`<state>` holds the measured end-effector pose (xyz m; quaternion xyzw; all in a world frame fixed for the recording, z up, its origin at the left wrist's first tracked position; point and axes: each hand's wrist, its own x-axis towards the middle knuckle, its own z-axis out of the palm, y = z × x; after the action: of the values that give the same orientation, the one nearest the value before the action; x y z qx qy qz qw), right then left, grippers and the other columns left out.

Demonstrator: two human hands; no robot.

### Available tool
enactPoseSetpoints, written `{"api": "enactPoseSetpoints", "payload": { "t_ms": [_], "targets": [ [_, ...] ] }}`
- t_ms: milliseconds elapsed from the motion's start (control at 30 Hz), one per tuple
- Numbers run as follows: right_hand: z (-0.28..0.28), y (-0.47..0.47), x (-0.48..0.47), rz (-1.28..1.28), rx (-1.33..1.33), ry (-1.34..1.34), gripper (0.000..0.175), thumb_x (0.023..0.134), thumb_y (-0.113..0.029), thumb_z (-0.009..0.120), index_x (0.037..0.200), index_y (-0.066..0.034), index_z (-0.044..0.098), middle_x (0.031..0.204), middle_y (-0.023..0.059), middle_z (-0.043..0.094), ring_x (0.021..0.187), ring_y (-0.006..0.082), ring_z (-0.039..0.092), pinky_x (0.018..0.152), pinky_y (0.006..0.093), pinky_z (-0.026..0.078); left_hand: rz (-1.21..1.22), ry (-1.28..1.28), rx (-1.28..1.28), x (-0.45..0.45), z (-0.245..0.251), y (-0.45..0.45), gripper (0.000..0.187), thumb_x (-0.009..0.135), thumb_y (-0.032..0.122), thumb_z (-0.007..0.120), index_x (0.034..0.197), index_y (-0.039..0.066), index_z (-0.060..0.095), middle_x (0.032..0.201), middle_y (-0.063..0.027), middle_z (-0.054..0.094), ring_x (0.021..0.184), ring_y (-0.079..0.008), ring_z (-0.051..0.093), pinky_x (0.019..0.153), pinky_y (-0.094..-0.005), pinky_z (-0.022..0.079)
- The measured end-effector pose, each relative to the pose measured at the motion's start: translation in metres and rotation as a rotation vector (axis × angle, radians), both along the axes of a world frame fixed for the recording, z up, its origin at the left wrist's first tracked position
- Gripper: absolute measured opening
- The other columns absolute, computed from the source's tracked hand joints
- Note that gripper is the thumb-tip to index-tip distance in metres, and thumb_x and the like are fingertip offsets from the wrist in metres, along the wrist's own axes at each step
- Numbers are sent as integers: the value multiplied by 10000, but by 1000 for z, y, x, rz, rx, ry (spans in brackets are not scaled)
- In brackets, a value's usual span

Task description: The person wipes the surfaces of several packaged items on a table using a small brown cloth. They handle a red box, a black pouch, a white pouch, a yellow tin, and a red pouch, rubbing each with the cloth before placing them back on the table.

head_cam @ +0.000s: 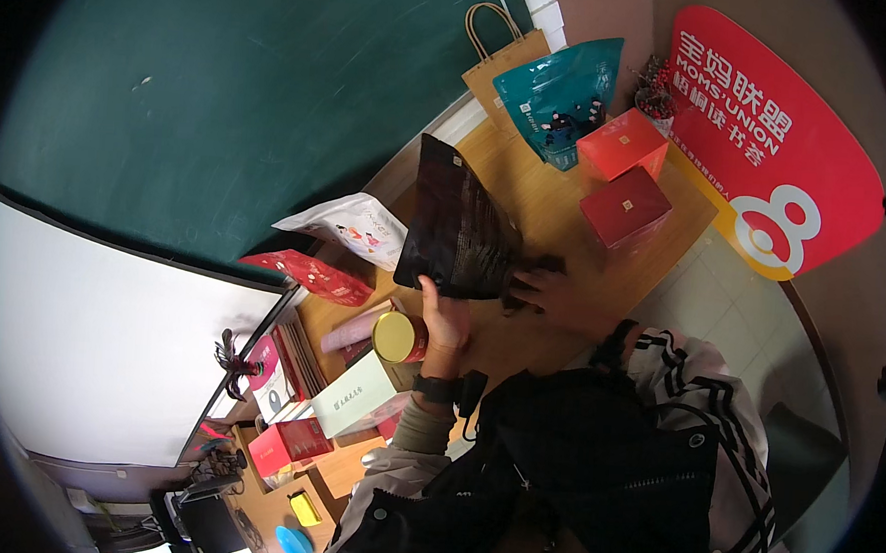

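A black stand-up pouch (460, 232) tilts over the wooden table, its surface glossy and creased. My left hand (444, 318) grips its near side edge, with the thumb lying on the pouch's front. At the pouch's lower right corner is my right hand (555, 294), in shadow, its fingers reaching to the corner. Whether those fingers pinch it is unclear. Left of the black pouch stand a white pouch (359, 231) and a red pouch (319, 276). Close to my left wrist is a round tin with a gold lid (396, 337).
Farther right on the wooden table (547, 222) are a teal pouch (561, 106), a kraft paper bag (491, 76), an orange-red box (621, 147) and a dark red box (627, 206). A pale green box (358, 396) and books (296, 363) sit left. A red sign (773, 143) bears writing.
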<state>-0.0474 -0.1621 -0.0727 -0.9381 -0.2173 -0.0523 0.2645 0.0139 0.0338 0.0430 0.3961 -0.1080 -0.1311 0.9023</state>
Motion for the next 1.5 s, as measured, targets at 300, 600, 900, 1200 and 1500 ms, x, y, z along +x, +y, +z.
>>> {"api": "enactPoseSetpoints", "payload": {
  "t_ms": [300, 600, 900, 1200, 1500],
  "targets": [
    [47, 16, 31, -599, 1017, 17, 498, 987, -219, 498, 1424, -9, 382, 1415, 242, 422, 1291, 414, 417, 1071, 439, 341, 242, -129, 714, 3, -45, -11, 359, 925, 131, 655, 1223, -48, 566, 1212, -72, 590, 1082, -177, 547, 982, -284, 411],
    [57, 65, 52, -297, 395, -309, 430, 951, -284, 521, 1319, -62, 539, 1434, 213, 404, 1321, 399, 387, 1050, 494, 354, 270, -13, 716, 23, -71, 4, 431, 1016, 294, 506, 1274, -51, 510, 1216, -117, 561, 1088, -197, 530, 945, -305, 437],
    [39, 65, 87, -435, 622, -351, 481, 995, -337, 434, 1341, -8, 494, 1455, 245, 362, 1313, 443, 373, 1061, 517, 325, 226, -80, 728, 27, -82, 12, 435, 1007, 316, 524, 1244, -49, 532, 1174, -77, 557, 1031, -166, 519, 906, -291, 443],
    [15, 46, 129, -536, 924, -219, 502, 1011, -340, 414, 1379, 0, 443, 1422, 238, 426, 1272, 391, 452, 1036, 402, 375, 165, 33, 680, 35, -109, 22, 564, 976, 381, 563, 1358, -10, 426, 1299, -100, 489, 1132, -211, 493, 944, -324, 442],
    [-34, 35, 136, -543, 1004, 50, 527, 1019, -359, 399, 1419, -17, 372, 1367, 245, 481, 1238, 419, 470, 1024, 431, 376, 138, 37, 531, 31, -108, 13, 682, 962, 437, 563, 1426, -2, 325, 1379, -124, 423, 1191, -241, 484, 972, -349, 450]
  ]
}}
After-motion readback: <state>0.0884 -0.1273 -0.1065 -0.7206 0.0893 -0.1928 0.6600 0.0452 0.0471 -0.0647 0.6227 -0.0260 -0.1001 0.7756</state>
